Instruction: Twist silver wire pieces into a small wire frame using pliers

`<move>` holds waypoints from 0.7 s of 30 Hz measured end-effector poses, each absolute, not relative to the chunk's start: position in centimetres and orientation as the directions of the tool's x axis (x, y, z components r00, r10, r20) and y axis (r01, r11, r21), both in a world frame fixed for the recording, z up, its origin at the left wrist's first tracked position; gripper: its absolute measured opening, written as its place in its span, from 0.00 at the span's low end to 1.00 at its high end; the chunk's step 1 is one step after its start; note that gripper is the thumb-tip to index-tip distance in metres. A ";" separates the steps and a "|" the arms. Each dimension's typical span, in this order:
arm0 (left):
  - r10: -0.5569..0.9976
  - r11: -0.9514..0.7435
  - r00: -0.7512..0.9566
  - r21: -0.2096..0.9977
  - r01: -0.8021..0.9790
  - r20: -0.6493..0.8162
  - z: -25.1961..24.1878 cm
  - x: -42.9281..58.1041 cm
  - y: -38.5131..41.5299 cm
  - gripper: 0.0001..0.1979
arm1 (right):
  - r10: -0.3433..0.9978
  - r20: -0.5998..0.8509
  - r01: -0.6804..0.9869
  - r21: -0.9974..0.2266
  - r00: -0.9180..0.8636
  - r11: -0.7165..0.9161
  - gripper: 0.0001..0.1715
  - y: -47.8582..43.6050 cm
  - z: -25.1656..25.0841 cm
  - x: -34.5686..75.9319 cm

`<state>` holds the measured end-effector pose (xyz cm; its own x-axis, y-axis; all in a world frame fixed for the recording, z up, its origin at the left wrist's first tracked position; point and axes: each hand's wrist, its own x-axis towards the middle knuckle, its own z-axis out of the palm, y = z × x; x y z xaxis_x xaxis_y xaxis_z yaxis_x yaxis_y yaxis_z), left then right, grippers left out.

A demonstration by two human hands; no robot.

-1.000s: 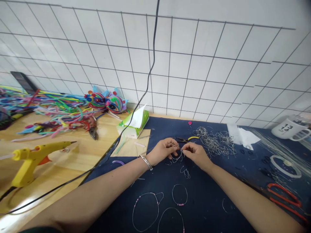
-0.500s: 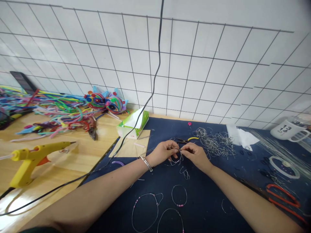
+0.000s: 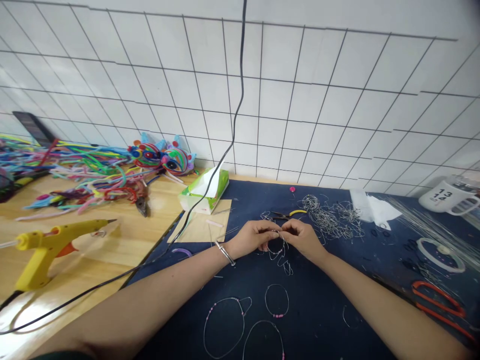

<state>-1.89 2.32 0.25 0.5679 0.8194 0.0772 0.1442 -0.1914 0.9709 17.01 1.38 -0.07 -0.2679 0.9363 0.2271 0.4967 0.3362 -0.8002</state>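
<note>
Dark blue cloth [image 3: 311, 327] covers the bench at centre frame, where a thin wire piece [image 3: 278, 249] is pinched between the left hand [image 3: 250, 238] and right hand [image 3: 304, 238], their fingertips almost meeting. Shaping it cleanly likely calls for short, close grips. Beaded wire loops [image 3: 276, 315] lie below, and a wire tangle [image 3: 330, 218] lies to the upper right.

A yellow plastic hot-glue gun [image 3: 48, 245] lay at the left of the frame on the pale wooden bench [image 3: 123, 235]. Above it, at the upper left, sprawled a heap of bright pipe cleaners [image 3: 82, 170]. A green-and-white tissue box [image 3: 204, 192] stood left of centre at the edge of the dark blue cloth [image 3: 318, 310]. On that cloth were a tangle of thin silver wire [image 3: 330, 217] right of centre, small yellow-handled pliers [image 3: 290, 214] just left of it, and pink-beaded wire loops [image 3: 225, 325] at the bottom centre. Red-handled scissors [image 3: 437, 297] lay at the lower right, and a white ceramic mug [image 3: 446, 196] stood at the right edge.
</note>
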 end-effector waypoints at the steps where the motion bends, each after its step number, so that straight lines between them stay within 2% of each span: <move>1: 0.823 -0.194 0.563 0.970 0.145 0.080 0.2 -1.9 2.3 0.16 | 0.936 0.226 0.499 -0.799 -0.269 0.336 0.13 1.4 -0.1 17.0; 5: 0.829 -0.196 0.551 0.973 0.122 0.098 0.1 -2.0 2.3 0.15 | 0.933 0.214 0.479 -0.812 -0.289 0.334 0.12 1.3 0.2 17.0; 9: 0.842 -0.206 0.525 0.973 0.106 0.121 0.2 -2.1 2.4 0.15 | 0.934 0.181 0.385 -0.874 -0.307 0.296 0.13 1.3 0.3 17.3; 15: 0.852 -0.236 0.509 0.959 0.160 0.124 0.1 -2.1 2.6 0.13 | 0.953 0.143 0.296 -0.929 -0.269 0.222 0.16 1.6 -0.2 17.5; 21: 0.864 -0.233 0.494 0.949 0.214 0.100 0.0 -2.1 2.6 0.12 | 0.950 0.182 0.330 -0.907 -0.253 0.261 0.14 1.5 0.0 17.4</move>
<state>-2.09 2.62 0.05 0.4941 0.8636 0.1004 0.2138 -0.2326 0.9488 17.36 1.45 0.03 -0.2527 0.9503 0.1818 0.3301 0.2613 -0.9071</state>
